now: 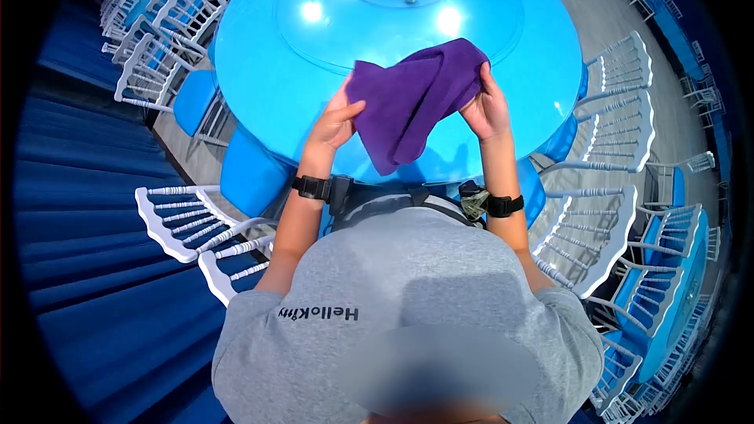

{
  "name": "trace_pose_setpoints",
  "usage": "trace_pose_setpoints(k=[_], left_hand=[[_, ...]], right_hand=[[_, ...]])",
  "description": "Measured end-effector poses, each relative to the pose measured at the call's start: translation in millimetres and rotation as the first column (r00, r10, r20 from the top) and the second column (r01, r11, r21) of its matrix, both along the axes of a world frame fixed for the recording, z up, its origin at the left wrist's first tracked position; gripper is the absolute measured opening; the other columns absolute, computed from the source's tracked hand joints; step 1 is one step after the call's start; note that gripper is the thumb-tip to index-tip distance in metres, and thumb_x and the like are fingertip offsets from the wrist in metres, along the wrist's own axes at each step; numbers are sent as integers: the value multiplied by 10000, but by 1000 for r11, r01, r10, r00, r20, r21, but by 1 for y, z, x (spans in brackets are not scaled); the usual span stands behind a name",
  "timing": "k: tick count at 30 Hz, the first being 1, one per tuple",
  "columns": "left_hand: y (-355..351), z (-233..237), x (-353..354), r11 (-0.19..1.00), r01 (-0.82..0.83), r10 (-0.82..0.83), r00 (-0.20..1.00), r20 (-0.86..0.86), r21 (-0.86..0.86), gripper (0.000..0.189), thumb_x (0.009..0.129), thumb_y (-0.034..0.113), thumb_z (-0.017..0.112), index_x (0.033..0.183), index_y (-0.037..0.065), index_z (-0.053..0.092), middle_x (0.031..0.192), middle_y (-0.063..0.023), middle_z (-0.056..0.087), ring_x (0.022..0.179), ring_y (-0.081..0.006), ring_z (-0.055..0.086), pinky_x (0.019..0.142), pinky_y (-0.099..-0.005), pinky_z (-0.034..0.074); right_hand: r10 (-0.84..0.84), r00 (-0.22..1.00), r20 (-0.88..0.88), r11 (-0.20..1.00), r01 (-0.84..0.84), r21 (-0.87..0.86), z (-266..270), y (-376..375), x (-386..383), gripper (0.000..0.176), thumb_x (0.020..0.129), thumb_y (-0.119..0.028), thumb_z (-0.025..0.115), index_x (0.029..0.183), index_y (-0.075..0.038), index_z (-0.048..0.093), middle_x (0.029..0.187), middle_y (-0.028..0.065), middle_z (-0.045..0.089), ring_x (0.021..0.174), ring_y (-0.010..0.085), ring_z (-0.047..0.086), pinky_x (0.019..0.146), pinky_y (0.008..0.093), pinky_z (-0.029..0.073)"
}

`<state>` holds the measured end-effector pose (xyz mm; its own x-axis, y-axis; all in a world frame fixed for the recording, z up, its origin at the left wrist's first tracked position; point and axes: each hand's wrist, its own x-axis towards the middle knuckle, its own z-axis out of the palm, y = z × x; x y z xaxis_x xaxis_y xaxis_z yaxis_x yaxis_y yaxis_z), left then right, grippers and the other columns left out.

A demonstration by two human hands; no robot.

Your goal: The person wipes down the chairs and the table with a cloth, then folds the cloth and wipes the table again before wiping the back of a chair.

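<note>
Head view: my left hand (336,123) and right hand (491,112) hold a floppy purple cloth (385,106) between them, over a shiny round blue surface (263,55).

The bare left forearm (296,228) and bare right forearm (509,228) extend toward the far side. The bare left hand (336,122) pinches, thumb (347,111) pointing right; well apart at right, the bare right hand (492,114) grips too, its wrist (496,141) nearly straight.

White chairs (624,235) (spindle-backed) flank a blue table (259,86).
</note>
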<state>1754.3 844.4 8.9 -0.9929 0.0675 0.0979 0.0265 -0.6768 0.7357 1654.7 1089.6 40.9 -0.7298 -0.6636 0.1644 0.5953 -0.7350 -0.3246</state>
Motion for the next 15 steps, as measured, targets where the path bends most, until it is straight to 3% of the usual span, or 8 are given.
trace_pose_setpoints(k=[2,4,5,7,8,9,13,15], left_hand=[[-5,-14,-1,997,-50,55,995,83,-65,817,822,17,571,1407,101,6,1207,-151,475,1095,-232,495,931,-338,395],[-8,-21,-1,980,-167,180,976,122,-113,807,845,-25,520,1406,133,-40,1025,-169,566,930,-219,574,854,-333,439],[-13,-23,-1,980,-163,177,976,125,-112,807,845,-25,520,1406,133,-40,1025,-169,566,930,-219,574,854,-333,439],[-17,-17,0,924,-370,379,921,94,-96,792,855,-3,522,1404,137,-31,992,-156,567,907,-201,570,832,-325,451],[-17,-15,2,871,-464,485,866,124,-161,721,861,15,527,1400,120,60,952,-134,570,866,-168,568,806,-303,460],[-16,-15,4,872,-461,482,867,125,-162,721,861,15,527,1400,120,60,952,-134,570,866,-168,568,806,-303,460],[-22,-17,7,843,-469,505,859,89,-262,457,861,28,533,1279,25,348,927,-109,583,857,-127,562,776,-264,462],[-22,-21,6,839,-447,493,865,87,-311,360,861,31,534,1209,-8,446,924,-101,588,857,-117,560,767,-255,461]], right_hand=[[-35,999,-6,998,35,45,-2,3,-1,382,954,-249,366,1209,26,445,1204,155,513,1106,250,509,945,367,408],[-168,971,-169,881,225,417,-12,12,-5,322,928,-197,435,1155,23,497,1107,122,573,1000,212,563,872,329,445],[-170,971,-167,880,226,418,-15,19,-8,322,928,-197,435,1155,23,497,1107,122,573,1000,212,563,872,329,445],[-161,938,-307,585,341,736,-17,33,-10,232,884,-141,509,1049,14,559,956,68,618,847,158,585,764,281,459],[-119,893,-434,489,433,757,-24,38,-13,231,854,-159,567,1013,8,579,860,39,629,761,118,585,684,239,458],[-123,893,-432,488,434,758,-24,41,-13,231,854,-159,567,1013,8,579,860,39,629,761,118,585,684,239,458],[-7,909,-418,412,383,827,-29,47,-12,216,814,-137,625,965,7,568,756,23,610,647,78,553,579,214,422],[-4,874,-485,217,474,853,-32,49,-9,202,828,-130,604,968,-3,532,753,21,593,654,70,536,585,210,413]])
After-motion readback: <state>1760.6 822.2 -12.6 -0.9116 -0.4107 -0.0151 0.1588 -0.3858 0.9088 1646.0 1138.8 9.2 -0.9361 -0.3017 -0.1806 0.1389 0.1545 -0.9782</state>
